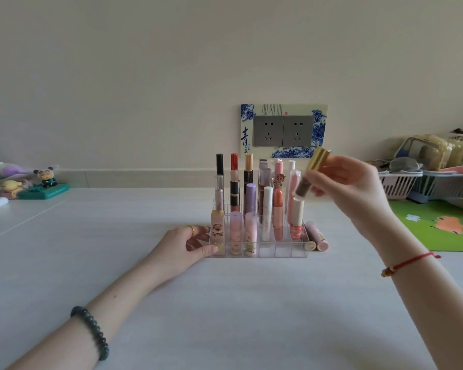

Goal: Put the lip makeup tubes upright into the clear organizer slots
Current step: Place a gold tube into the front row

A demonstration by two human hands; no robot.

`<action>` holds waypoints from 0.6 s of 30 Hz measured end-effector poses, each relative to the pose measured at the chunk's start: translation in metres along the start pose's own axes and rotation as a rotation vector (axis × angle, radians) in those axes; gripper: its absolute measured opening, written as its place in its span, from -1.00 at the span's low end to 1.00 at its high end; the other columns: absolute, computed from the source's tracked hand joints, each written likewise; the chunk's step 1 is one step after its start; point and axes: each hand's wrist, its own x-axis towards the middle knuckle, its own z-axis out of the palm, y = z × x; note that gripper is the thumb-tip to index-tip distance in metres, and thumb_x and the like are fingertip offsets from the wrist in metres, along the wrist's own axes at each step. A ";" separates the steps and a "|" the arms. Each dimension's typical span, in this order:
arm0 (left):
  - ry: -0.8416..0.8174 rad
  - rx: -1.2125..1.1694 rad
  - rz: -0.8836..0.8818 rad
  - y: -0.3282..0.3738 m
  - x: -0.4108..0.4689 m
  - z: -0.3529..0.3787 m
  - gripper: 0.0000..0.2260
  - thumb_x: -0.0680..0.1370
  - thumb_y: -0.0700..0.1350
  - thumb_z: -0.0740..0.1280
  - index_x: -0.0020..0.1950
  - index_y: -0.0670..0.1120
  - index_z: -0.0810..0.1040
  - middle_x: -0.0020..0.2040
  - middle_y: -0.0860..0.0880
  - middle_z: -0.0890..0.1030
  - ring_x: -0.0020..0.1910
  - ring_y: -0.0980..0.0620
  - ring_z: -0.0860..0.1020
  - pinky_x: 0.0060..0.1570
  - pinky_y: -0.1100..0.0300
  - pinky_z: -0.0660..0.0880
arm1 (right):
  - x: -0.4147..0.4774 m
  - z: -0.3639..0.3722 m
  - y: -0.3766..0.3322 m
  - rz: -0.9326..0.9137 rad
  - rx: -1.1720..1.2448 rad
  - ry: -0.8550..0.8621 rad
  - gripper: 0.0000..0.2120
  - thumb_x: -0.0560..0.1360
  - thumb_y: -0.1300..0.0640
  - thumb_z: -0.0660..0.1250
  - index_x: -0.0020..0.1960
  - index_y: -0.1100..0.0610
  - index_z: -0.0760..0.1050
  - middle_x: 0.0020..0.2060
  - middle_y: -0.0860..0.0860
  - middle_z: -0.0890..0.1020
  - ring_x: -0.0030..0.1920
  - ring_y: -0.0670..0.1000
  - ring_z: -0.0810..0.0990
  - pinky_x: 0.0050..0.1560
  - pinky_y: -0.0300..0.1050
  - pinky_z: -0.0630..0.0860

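A clear tiered organizer (284,251) stands in the middle of the white table, holding several lip tubes upright. Its front row has three empty slots on the right. My right hand (345,182) holds a gold-capped tube with a dark body (309,174), tilted, in the air above the organizer's right side. My left hand (187,245) rests on the table against the organizer's left front corner, fingers touching its wall. Two tubes, one dark (309,235) and one pink (318,236), lie flat on the table beside the organizer's right edge.
Small toy figures (44,180) sit at the far left by the wall. Plastic baskets (422,182) with bags stand at the far right, above a green mat (439,225). A decorated wall socket (284,130) is behind the organizer.
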 end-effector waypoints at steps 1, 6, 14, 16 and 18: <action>0.001 0.002 -0.001 0.000 0.000 0.000 -0.74 0.44 -0.07 0.41 0.11 -0.03 0.57 -0.14 0.13 0.62 -0.08 -0.01 0.61 -0.21 0.46 0.41 | -0.004 0.006 -0.002 0.032 -0.003 -0.086 -0.84 0.35 0.27 0.42 -0.08 0.19 0.54 -0.27 0.02 0.65 -0.38 -0.17 0.63 -0.33 -0.37 0.55; 0.008 0.021 -0.003 -0.001 0.000 0.000 -0.71 0.43 -0.05 0.41 0.13 -0.07 0.56 -0.15 0.09 0.61 -0.16 0.04 0.58 -0.25 0.49 0.39 | -0.018 0.039 0.015 0.024 -0.248 -0.223 -0.83 0.32 0.23 0.45 -0.13 0.08 0.53 -0.27 -0.07 0.64 -0.30 -0.15 0.63 -0.28 -0.41 0.56; 0.013 -0.011 0.013 0.000 0.000 0.001 -0.74 0.44 -0.09 0.41 0.11 -0.06 0.56 -0.14 0.02 0.63 -0.25 0.09 0.52 -0.25 0.46 0.39 | -0.023 0.051 0.032 -0.014 -0.445 -0.213 -0.84 0.33 0.15 0.45 -0.09 0.12 0.56 -0.32 -0.10 0.60 -0.32 -0.21 0.56 -0.27 -0.43 0.52; 0.012 -0.010 0.014 -0.001 0.000 0.001 -0.72 0.43 -0.08 0.41 0.13 -0.07 0.56 -0.12 -0.01 0.64 -0.25 0.09 0.51 -0.25 0.45 0.39 | -0.023 0.052 0.034 -0.006 -0.453 -0.214 -0.83 0.33 0.14 0.45 -0.09 0.13 0.57 -0.33 -0.10 0.60 -0.32 -0.21 0.55 -0.24 -0.40 0.51; 0.010 -0.011 0.017 -0.002 0.001 0.001 -0.71 0.44 -0.08 0.41 0.14 -0.08 0.56 -0.08 -0.03 0.65 -0.22 0.07 0.53 -0.22 0.42 0.40 | -0.024 0.053 0.035 0.006 -0.463 -0.223 -0.85 0.33 0.14 0.44 -0.11 0.12 0.58 -0.34 -0.11 0.59 -0.35 -0.24 0.52 -0.28 -0.43 0.45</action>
